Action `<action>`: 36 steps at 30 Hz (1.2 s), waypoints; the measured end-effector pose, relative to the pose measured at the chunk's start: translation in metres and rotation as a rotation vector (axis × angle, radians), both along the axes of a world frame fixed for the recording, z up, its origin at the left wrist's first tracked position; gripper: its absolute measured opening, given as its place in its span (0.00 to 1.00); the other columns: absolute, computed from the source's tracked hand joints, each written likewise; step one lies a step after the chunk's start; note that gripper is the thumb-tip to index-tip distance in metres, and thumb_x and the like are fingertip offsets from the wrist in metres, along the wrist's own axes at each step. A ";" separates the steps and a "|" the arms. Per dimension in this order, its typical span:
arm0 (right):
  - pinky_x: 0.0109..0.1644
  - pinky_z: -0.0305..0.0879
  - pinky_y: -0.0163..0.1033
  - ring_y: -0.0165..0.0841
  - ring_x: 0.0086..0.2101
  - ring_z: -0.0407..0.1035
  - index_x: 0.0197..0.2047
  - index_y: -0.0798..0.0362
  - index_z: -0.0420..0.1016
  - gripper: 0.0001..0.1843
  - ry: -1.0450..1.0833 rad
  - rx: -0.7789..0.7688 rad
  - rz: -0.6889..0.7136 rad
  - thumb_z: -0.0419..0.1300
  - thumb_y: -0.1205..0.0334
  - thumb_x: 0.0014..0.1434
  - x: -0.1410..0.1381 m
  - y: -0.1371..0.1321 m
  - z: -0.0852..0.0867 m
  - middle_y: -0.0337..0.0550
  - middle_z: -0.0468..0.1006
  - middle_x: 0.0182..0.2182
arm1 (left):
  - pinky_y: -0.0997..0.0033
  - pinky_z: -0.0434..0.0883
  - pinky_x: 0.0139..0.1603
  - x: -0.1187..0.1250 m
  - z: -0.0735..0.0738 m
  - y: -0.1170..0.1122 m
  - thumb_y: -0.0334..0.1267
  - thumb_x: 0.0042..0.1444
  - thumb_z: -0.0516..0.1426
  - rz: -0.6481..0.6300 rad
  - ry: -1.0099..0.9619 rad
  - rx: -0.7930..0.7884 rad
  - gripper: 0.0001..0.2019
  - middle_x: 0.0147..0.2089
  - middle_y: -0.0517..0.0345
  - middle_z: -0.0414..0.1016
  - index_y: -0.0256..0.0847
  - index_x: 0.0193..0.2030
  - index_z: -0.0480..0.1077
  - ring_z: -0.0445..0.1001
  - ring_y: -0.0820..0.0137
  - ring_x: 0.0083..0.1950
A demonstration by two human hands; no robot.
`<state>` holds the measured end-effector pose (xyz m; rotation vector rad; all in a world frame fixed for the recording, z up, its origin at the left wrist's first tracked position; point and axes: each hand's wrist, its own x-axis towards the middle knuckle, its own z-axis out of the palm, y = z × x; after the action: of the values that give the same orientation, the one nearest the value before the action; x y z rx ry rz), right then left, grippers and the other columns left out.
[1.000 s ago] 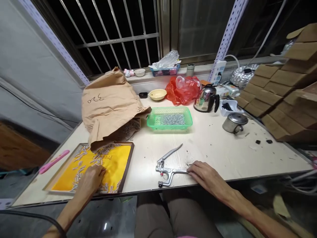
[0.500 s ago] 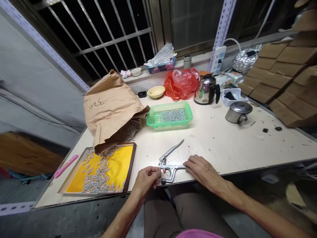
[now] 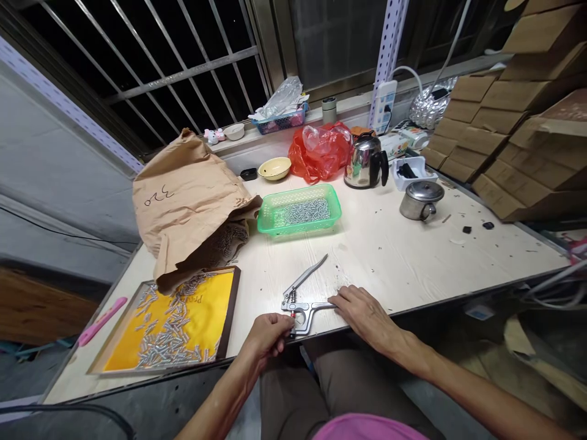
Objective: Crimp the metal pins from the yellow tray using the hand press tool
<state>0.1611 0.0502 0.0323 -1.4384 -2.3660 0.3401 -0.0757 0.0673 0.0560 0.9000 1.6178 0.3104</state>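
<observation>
A metal hand press plier (image 3: 300,297) lies open near the table's front edge, its upper handle angled up and away. My left hand (image 3: 268,335) is pinched at the tool's jaw end, fingers closed on something too small to name. My right hand (image 3: 362,308) rests flat on the lower handle, pressing it to the table. A yellow-lined tray (image 3: 169,324) with several small metal pieces sits at the front left. A green plastic basket (image 3: 299,211) holding more metal pieces stands behind the tool.
A brown paper bag (image 3: 188,195) spills pieces onto the tray. Behind are a yellow bowl (image 3: 274,168), red plastic bag (image 3: 318,150), steel kettle (image 3: 364,162) and lidded steel mug (image 3: 419,200). Cardboard boxes (image 3: 513,122) stack at the right. A pink strip (image 3: 103,311) lies far left.
My left hand left the yellow tray and came to the tool's jaw, pinched shut. My right hand has stayed on the handle. The view has shifted slightly.
</observation>
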 end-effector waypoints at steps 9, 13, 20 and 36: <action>0.40 0.55 0.40 0.34 0.36 0.62 0.41 0.50 0.70 0.11 0.003 0.058 -0.027 0.49 0.72 0.63 -0.001 -0.001 -0.011 0.42 0.70 0.35 | 0.82 0.52 0.12 -0.001 0.006 0.008 0.49 0.37 0.61 -0.048 0.000 -0.098 0.16 0.10 0.65 0.64 0.38 0.19 0.63 0.59 0.80 0.10; 0.40 0.55 0.40 0.34 0.37 0.62 0.42 0.50 0.70 0.11 -0.002 0.077 -0.032 0.50 0.72 0.63 -0.002 -0.002 -0.015 0.42 0.69 0.35 | 0.83 0.54 0.11 0.002 0.005 0.002 0.46 0.40 0.60 -0.048 0.022 -0.025 0.14 0.12 0.67 0.64 0.38 0.19 0.62 0.62 0.80 0.11; 0.40 0.54 0.40 0.35 0.36 0.61 0.39 0.51 0.69 0.10 -0.038 0.086 -0.043 0.49 0.72 0.62 -0.004 -0.001 -0.014 0.42 0.69 0.35 | 0.83 0.55 0.10 -0.001 0.005 0.004 0.44 0.40 0.61 -0.025 -0.048 -0.150 0.13 0.13 0.67 0.65 0.37 0.21 0.64 0.63 0.80 0.11; 0.62 0.34 0.62 0.55 0.63 0.34 0.66 0.55 0.47 0.57 -0.137 -0.204 0.223 0.66 0.39 0.40 0.005 0.067 0.020 0.61 0.47 0.64 | 0.85 0.57 0.11 0.000 0.006 0.005 0.44 0.41 0.63 -0.013 -0.050 -0.168 0.14 0.15 0.66 0.68 0.36 0.27 0.66 0.67 0.78 0.13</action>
<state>0.1661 0.1173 0.0526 -1.3212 -2.6775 0.5719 -0.0758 0.0724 0.0619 0.7684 1.5657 0.1831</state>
